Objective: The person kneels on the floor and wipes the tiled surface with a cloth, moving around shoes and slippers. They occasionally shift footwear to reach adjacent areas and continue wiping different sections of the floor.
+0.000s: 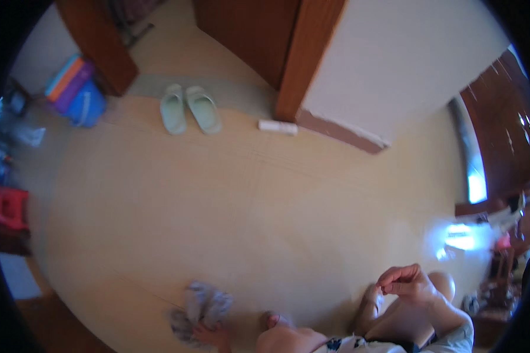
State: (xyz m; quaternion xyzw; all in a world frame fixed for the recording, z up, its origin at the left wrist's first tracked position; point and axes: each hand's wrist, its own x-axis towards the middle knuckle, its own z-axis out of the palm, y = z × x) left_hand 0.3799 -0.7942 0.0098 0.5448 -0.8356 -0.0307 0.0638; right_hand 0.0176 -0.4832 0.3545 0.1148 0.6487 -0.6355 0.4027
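A crumpled grey patterned cloth (207, 302) lies on the tan floor at the bottom left of centre, blurred. My left hand (210, 334) holds its lower part, pressed low near the floor. Above my bent right knee, my right hand (408, 284) is raised, its fingers curled and thumb drawn in to the fingertips. I see nothing held in it. My legs are folded in a crouch, with bare feet showing on the floor.
Pale green slippers (173, 110) rest by a doorway with a wooden frame (311, 57). To their right lies a white narrow box-like object (278, 127). Stacked coloured basins and a blue bucket (87, 105) stand at the left wall. A red plastic stool-like object (11, 208) is farther left.
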